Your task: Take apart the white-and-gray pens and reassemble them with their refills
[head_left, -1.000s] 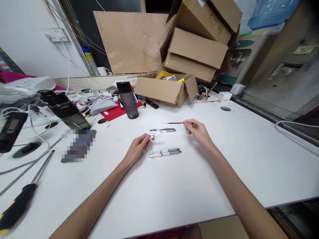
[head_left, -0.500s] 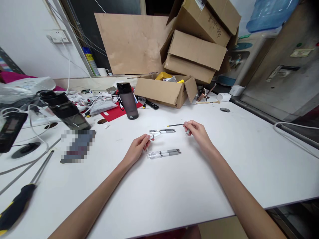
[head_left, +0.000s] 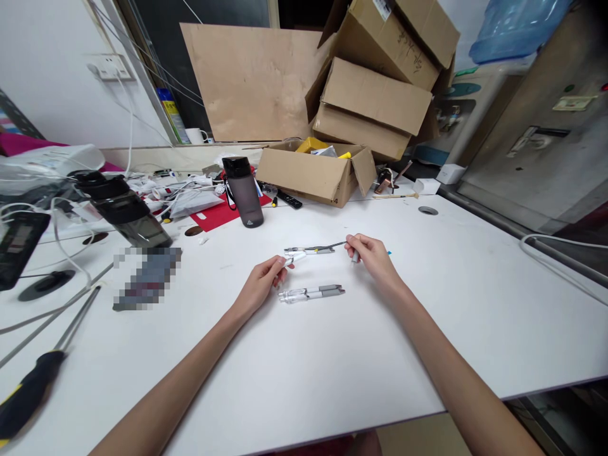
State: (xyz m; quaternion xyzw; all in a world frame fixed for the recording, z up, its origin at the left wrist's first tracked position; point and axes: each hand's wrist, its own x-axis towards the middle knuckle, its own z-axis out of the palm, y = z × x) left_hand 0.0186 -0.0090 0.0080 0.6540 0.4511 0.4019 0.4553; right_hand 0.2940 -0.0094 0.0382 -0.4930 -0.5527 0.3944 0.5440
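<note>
My left hand [head_left: 261,282] pinches a white pen barrel [head_left: 296,258], its end pointing right. Between the thumb and index finger of my right hand [head_left: 374,258] is a thin dark pen refill [head_left: 337,244] with a yellow mark, angled down to the left toward the barrel. A grey pen part [head_left: 354,256] shows beneath the same fingers. Beyond the barrel lies a clear and grey pen [head_left: 325,251], partly covered by barrel and refill. Nearer me, a pair of white and grey pens [head_left: 311,293] rest side by side on the white table [head_left: 323,367].
Two dark bottles stand behind, one upright [head_left: 244,196], one tilted [head_left: 126,212]. A screwdriver [head_left: 38,386] lies at the left, near a blurred-out patch [head_left: 149,278]. An open cardboard box [head_left: 304,174] and a remote [head_left: 289,200] sit at the back. A cable [head_left: 560,237] crosses the right side.
The refill has swung from nearly level to a slant, its left end now lower and nearer the barrel. My right hand has shifted slightly left; my left hand has stayed in place.
</note>
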